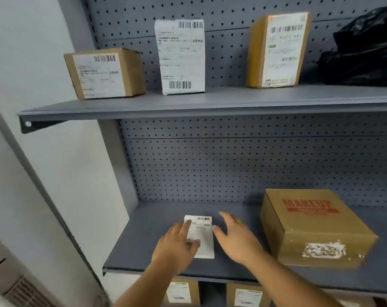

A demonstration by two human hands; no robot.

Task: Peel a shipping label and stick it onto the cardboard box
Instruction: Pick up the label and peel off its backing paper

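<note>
A white shipping label with barcodes lies flat on the grey lower shelf. My left hand rests on the label's left side, fingers spread over it and pressing down. My right hand hovers open just right of the label, fingers apart, holding nothing. A brown cardboard box with red print on top and a torn white label remnant on its front face sits on the same shelf, to the right of my right hand.
The upper shelf carries three labelled parcels: a brown box, a white package and a tall brown box, plus a black plastic bag. More labelled boxes sit below. A white wall is at left.
</note>
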